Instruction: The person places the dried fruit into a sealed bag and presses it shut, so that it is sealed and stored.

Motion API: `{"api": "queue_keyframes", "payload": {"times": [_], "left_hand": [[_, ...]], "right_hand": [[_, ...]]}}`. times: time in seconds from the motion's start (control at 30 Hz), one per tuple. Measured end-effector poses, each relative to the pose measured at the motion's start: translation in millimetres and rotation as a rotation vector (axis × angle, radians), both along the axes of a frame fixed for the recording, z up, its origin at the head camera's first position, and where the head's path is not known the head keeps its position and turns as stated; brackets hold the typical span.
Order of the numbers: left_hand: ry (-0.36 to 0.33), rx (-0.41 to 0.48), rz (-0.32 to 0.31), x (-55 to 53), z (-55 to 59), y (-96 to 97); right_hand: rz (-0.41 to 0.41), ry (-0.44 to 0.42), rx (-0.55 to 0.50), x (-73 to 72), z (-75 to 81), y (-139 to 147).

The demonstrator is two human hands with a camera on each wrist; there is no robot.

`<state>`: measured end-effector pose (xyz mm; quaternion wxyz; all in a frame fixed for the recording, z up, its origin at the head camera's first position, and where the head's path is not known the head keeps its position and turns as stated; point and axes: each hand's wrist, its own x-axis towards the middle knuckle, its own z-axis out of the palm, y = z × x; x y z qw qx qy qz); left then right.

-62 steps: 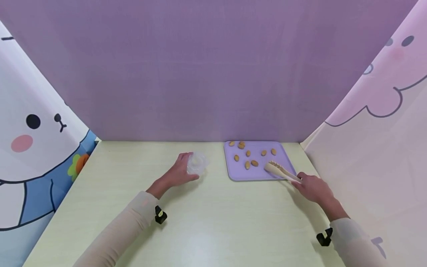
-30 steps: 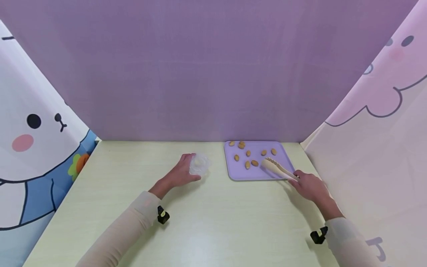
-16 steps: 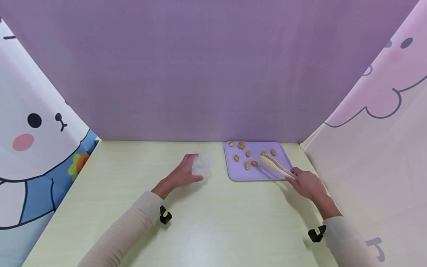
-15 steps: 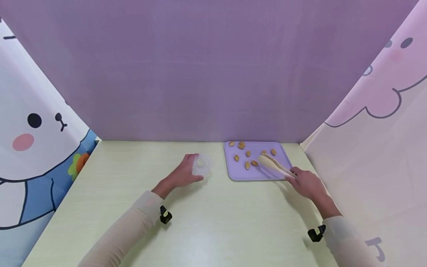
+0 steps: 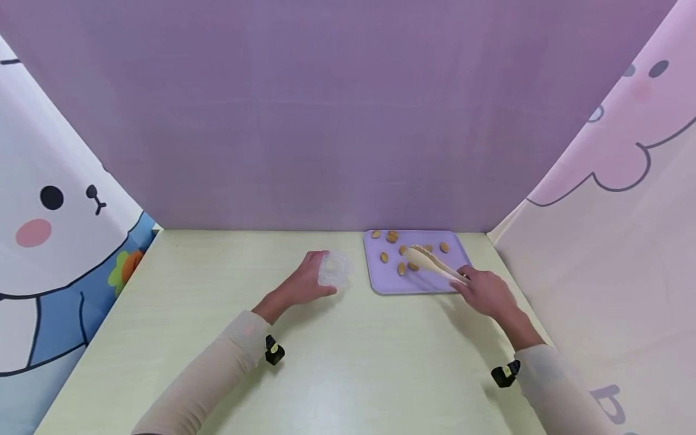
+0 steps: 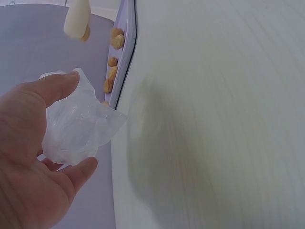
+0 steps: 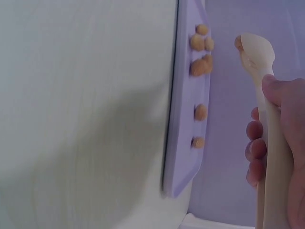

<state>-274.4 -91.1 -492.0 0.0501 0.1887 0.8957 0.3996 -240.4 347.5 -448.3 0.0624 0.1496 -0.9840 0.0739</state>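
In the head view, my left hand [image 5: 302,283] holds a crumpled translucent plastic bag [image 5: 334,269] above the table, left of the tray. Thumb and fingers curl round its sides in the left wrist view, and the bag [image 6: 78,125] spreads out between them. My right hand [image 5: 486,294] grips cream-coloured tongs [image 5: 435,264] over a purple tray [image 5: 388,286]. The tongs' tips are closed on a brown nut [image 7: 238,43], held clear of the tray in the right wrist view. Several more brown oval nuts [image 5: 444,248] lie scattered on the tray.
The pale wooden table [image 5: 348,362] ends at a purple backdrop [image 5: 326,121]. A printed cartoon cloth [image 5: 70,241] hangs on the left, and a pink and cream one [image 5: 609,254] on the right, close to my right arm.
The tongs have risen and moved left across the tray with my right hand. My left hand has shifted slightly right with the bag, towards the tray.
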Motion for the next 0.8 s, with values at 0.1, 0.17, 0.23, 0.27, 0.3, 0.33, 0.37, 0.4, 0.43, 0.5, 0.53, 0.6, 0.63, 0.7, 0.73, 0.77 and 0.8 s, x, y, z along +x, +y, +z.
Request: {"api": "queue_keyframes", "payload": {"times": [0.1, 0.17, 0.23, 0.27, 0.3, 0.33, 0.37, 0.4, 0.43, 0.5, 0.53, 0.6, 0.63, 0.7, 0.73, 0.77, 0.8], "left_hand": [[-0.002, 0.0, -0.003, 0.0, -1.1, 3.1], [-0.007, 0.001, -0.005, 0.3, -1.7, 5.3], [-0.013, 0.002, -0.007, 0.8, -1.8, 7.5], [-0.015, 0.005, -0.008, 1.2, -1.7, 8.6], [-0.014, 0.005, -0.009, 1.4, -1.6, 9.5], [-0.012, 0.008, -0.011, 1.7, -1.4, 10.4], [-0.008, 0.007, -0.013, 1.8, -1.5, 11.2], [-0.005, 0.004, -0.014, 1.8, -1.5, 11.7], [-0.001, 0.003, -0.016, 1.8, -1.6, 12.1], [0.009, -0.003, -0.018, 1.2, -2.2, 12.8], [0.008, -0.004, -0.02, 0.9, -2.3, 13.2], [0.012, -0.008, -0.023, 0.2, -2.7, 13.9], [0.013, -0.008, -0.025, -0.1, -2.6, 14.4], [0.013, -0.008, -0.027, -0.2, -2.2, 15.8], [0.014, -0.006, -0.029, -0.2, -2.0, 16.5], [0.018, -0.004, -0.031, -0.2, -1.8, 17.2], [0.019, 0.003, -0.031, 0.0, -1.6, 17.9]], "right_hand": [[0.021, 0.011, -0.008, -1.4, 0.9, -9.3], [0.037, 0.015, -0.018, -2.4, 1.7, -16.6], [0.05, 0.019, -0.023, -3.0, 2.3, -24.3], [0.055, 0.018, -0.028, -3.1, 3.0, -28.3], [0.063, 0.019, -0.031, -3.5, 3.8, -32.4], [0.068, 0.02, -0.034, -3.8, 4.4, -36.4], [0.076, 0.023, -0.035, -4.1, 4.9, -40.2], [0.085, 0.026, -0.037, -4.6, 5.6, -44.1], [0.094, 0.028, -0.038, -5.1, 6.3, -47.8], [0.113, 0.032, -0.04, -5.8, 7.9, -54.9], [0.12, 0.034, -0.04, -5.8, 8.7, -58.2], [0.133, 0.032, -0.042, -6.2, 9.4, -63.9], [0.136, 0.032, -0.043, -6.1, 9.4, -66.4], [0.145, 0.029, -0.053, -5.3, 9.5, -71.0], [0.15, 0.027, -0.058, -5.2, 9.3, -73.1], [0.155, 0.025, -0.064, -5.0, 9.0, -75.0], [0.16, 0.027, -0.067, -4.8, 8.6, -76.9]]}}
